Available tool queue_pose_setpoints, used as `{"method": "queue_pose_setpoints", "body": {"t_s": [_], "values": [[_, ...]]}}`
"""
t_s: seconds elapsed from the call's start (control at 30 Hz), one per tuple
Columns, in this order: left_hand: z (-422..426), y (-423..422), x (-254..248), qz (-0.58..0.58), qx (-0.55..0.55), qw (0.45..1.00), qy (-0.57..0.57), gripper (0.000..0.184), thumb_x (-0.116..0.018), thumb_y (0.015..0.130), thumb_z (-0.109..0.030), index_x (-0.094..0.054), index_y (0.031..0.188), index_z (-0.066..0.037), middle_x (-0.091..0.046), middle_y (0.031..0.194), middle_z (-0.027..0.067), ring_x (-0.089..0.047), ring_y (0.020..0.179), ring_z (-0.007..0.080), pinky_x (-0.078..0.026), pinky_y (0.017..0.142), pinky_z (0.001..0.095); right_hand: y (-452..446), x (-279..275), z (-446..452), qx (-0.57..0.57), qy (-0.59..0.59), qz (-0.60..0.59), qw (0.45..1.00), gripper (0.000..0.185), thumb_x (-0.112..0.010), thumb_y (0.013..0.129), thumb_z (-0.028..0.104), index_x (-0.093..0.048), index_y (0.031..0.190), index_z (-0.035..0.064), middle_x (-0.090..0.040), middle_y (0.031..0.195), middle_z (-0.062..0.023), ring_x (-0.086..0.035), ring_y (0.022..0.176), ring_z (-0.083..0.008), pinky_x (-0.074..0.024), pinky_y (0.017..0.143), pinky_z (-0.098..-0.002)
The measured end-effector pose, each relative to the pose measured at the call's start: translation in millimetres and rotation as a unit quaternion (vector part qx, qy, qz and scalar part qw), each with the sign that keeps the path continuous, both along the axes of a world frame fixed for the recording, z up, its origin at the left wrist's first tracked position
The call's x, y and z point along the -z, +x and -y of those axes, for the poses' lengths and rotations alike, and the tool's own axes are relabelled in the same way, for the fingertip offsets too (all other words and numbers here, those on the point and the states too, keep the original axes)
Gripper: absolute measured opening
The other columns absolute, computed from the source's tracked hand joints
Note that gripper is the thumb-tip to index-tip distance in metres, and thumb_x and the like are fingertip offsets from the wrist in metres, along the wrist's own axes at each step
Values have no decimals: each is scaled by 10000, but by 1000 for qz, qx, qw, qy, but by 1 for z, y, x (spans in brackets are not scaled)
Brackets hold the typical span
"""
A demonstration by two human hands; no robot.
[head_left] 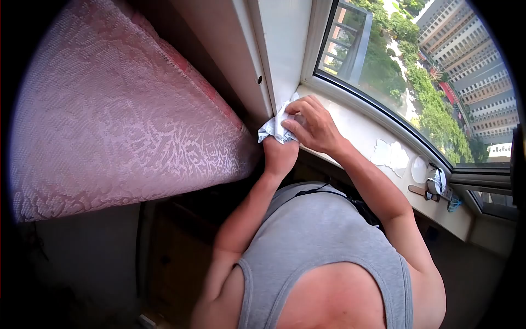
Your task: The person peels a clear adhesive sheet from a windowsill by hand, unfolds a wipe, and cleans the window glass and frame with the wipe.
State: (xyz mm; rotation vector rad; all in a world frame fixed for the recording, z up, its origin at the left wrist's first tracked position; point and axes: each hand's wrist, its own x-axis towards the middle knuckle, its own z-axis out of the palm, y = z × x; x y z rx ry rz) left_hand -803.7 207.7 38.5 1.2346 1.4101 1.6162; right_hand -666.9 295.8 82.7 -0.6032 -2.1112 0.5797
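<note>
A crumpled white cloth or paper with faint print (280, 125) is between my two hands, at the corner where the window sill (350, 129) meets the white frame. My left hand (281, 153) is below it, its fingers hidden under the crumpled piece. From the right, my right hand (313, 123) reaches over it, with curled fingers and thumb pinching its upper part.
A pink patterned padded cover (126, 120) fills the left side. Further right on the sill lie white cut-out shapes (390, 156), a brown strip (419, 191) and small items with blue string (454, 204). The window (394, 77) shows trees and buildings.
</note>
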Motion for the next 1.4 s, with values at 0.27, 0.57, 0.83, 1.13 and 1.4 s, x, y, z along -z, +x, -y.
{"method": "queue_pose_setpoints", "body": {"t_s": [0.27, 0.57, 0.83, 1.13, 1.4], "values": [[-9, 31, 12, 110, 106, 982, -113, 152, -769, 1097, -62, -787, 1204, 45, -813, 978, 33, -746, 871, 91, -612, 797, 312, 48, 34, 9, 81, -278, -60, 955, 214, -817, 1080, 91, -785, 1260, -20, -787, 1117, -118, -756, 987, -186, -606, 890, -342], [-61, 28, 6, 0, 21, 996, -90, 272, -771, 1109, -53, -769, 1362, 46, -819, 1211, 114, -793, 1044, 166, -669, 928, 343, 123, -40, 21, 316, -6, -85, 945, 155, -827, 1071, 45, -782, 1215, 9, -786, 1037, -121, -775, 884, -242, -614, 782, -360], [-37, 40, 6, -341, 105, 924, 136, 466, -783, 1001, 33, -749, 1462, -22, -733, 1518, 194, -677, 1444, 418, -541, 1233, 524, 122, 49, 67, 272, -1, 252, 929, 449, -818, 1006, 92, -734, 1444, 141, -703, 1540, -122, -597, 1556, -362, -442, 1297, -578], [-29, 33, 18, -401, 118, 901, 115, 591, -853, 935, -30, -676, 1499, -12, -648, 1629, 259, -596, 1544, 479, -459, 1305, 563, 90, 58, 21, 160, 1, 239, 958, 527, -753, 1040, 161, -672, 1555, 77, -665, 1663, -139, -561, 1614, -356, -413, 1350, -570], [-11, 52, 9, -419, 272, 861, 97, 666, -906, 910, -99, -680, 1531, -17, -696, 1577, 220, -618, 1539, 423, -432, 1319, 585, 160, 48, 68, 124, -23, 212, 969, 455, -780, 902, -15, -828, 1344, 84, -786, 1461, -77, -700, 1417, -306, -561, 1188, -486]]}}
